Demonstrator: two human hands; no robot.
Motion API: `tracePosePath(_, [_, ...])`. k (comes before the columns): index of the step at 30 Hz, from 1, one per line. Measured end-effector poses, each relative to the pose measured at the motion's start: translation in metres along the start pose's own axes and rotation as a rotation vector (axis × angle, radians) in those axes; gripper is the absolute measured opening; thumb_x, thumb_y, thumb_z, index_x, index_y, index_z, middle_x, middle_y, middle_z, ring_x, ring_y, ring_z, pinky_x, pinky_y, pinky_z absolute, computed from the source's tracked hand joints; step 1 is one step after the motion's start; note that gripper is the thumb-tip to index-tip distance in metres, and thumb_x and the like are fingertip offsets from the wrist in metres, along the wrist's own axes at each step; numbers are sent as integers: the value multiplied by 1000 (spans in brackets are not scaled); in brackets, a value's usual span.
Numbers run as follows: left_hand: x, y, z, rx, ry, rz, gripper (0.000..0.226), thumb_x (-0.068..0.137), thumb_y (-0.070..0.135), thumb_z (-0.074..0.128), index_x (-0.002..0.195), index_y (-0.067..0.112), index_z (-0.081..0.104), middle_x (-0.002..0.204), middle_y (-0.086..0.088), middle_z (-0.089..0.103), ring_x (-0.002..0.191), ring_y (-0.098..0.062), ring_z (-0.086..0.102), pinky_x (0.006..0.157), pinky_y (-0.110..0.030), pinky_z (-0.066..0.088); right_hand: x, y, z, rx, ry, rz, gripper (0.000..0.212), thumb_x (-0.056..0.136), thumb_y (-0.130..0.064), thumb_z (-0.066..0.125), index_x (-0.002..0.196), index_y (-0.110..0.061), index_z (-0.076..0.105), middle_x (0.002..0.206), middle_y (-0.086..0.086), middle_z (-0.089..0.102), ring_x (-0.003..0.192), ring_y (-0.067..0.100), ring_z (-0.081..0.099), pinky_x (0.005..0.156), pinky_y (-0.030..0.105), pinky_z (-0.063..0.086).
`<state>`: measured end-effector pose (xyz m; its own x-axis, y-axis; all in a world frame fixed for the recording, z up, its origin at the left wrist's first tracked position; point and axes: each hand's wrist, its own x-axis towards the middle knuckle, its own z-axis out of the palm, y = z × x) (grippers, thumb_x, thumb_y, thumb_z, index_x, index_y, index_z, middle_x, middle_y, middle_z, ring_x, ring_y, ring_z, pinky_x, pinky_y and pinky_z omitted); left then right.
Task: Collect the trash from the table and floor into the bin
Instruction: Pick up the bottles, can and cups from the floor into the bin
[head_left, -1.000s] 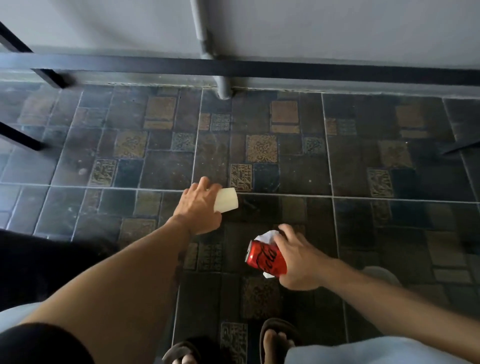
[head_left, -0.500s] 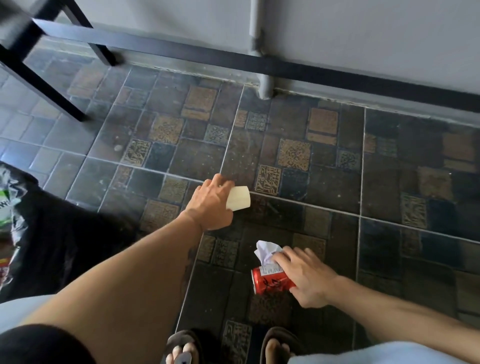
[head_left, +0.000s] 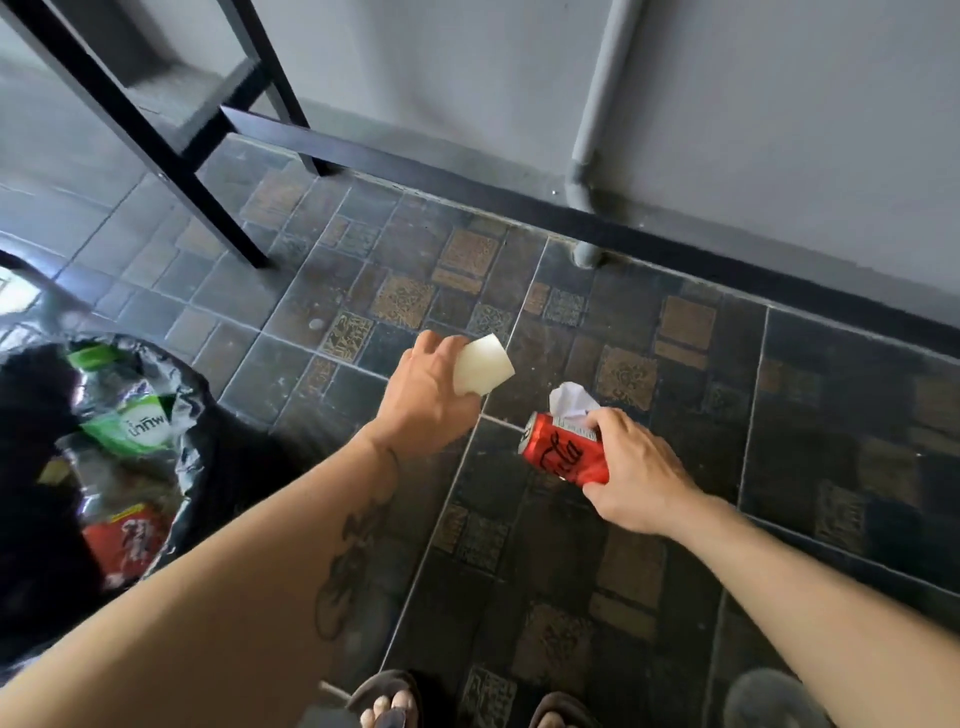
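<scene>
My left hand grips a small white paper cup above the dark tiled floor. To its right, my right hand holds a red soda can on its side together with a crumpled white tissue pinched against the can's upper side. At the far left stands the bin, lined with a black bag; inside it lie a clear bottle with a green label and a red wrapper. Both hands are to the right of the bin.
A black table frame with a low crossbar stands at the back left. A grey pipe runs down the grey wall. My feet in sandals show at the bottom edge.
The view has swung left, bringing the bin into sight. Both hands keep their hold; the can has been lifted and turned, and the hands have drifted towards the bin side.
</scene>
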<state>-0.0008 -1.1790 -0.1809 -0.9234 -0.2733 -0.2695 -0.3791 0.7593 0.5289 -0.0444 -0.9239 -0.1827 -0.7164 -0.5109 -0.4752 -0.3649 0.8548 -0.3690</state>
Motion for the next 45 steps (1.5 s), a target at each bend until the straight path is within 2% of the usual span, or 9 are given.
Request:
tracePosePath(5, [-54,4,-104,-244,128,-92,74,72,38,65,142,16,50,124,-4,48,111,-23,52,96,-34,49,-16,-96,-54,149,19,-62,71,75,-27,79,130,-29,34,128,0,52,116,22,54,93,41,51])
tracePosePath(10, [-134,-20,-183,-435,322,-289,70,72,40,67,138,20,55,119,3,48,107,-11,49,83,-1,36,-31,-211,-84,318,-13,-203,65,74,-24,82,124,-26,40,115,0,56,103,19,58,83,37,53])
tracePosePath(14, [-191,-67,-219,-662,501,-591,66,67,44,71,129,26,60,114,-2,61,101,-25,65,75,-33,57,-39,-300,-72,393,-28,-269,59,70,-23,79,117,-24,43,107,0,58,95,22,57,80,37,50])
tracePosePath(17, [-219,-104,-235,-766,584,-746,63,71,42,74,129,20,61,115,-11,67,94,-27,71,58,-34,60,-40,-358,-47,445,-93,-274,60,70,-24,78,117,-20,42,108,4,56,98,23,56,79,33,47])
tracePosePath(21, [-239,-155,-244,-897,428,-940,119,54,70,75,153,17,36,151,-6,50,131,-29,54,110,-53,42,-32,-412,-10,463,-236,-217,77,70,-30,82,134,-17,40,127,9,49,115,26,53,92,34,44])
tracePosePath(25, [-251,-166,-235,-866,297,-1020,113,60,58,67,154,9,31,151,-4,47,130,-29,52,111,-45,41,-39,-417,0,374,-343,-153,83,79,-34,75,148,-21,31,141,11,42,128,30,46,102,37,38])
tracePosePath(30, [-261,-122,-229,-688,154,-1003,60,89,29,66,143,10,50,115,-10,64,86,-26,62,70,-31,48,-76,-375,-27,379,-389,38,75,86,-35,67,150,-23,32,152,3,37,137,25,40,107,37,34])
tracePosePath(34, [-263,-84,-214,-699,105,-985,65,68,33,54,130,17,62,118,-8,71,93,-32,67,85,-42,54,-124,-330,-57,446,-376,227,73,87,-34,66,150,-27,32,154,1,36,137,22,40,107,39,37])
tracePosePath(45, [-268,-3,-242,-535,139,-822,34,84,15,55,112,22,73,103,-2,74,97,-28,70,91,-39,56,-194,-324,-101,573,-247,291,64,85,-34,63,144,-28,40,147,0,44,130,21,47,105,39,41])
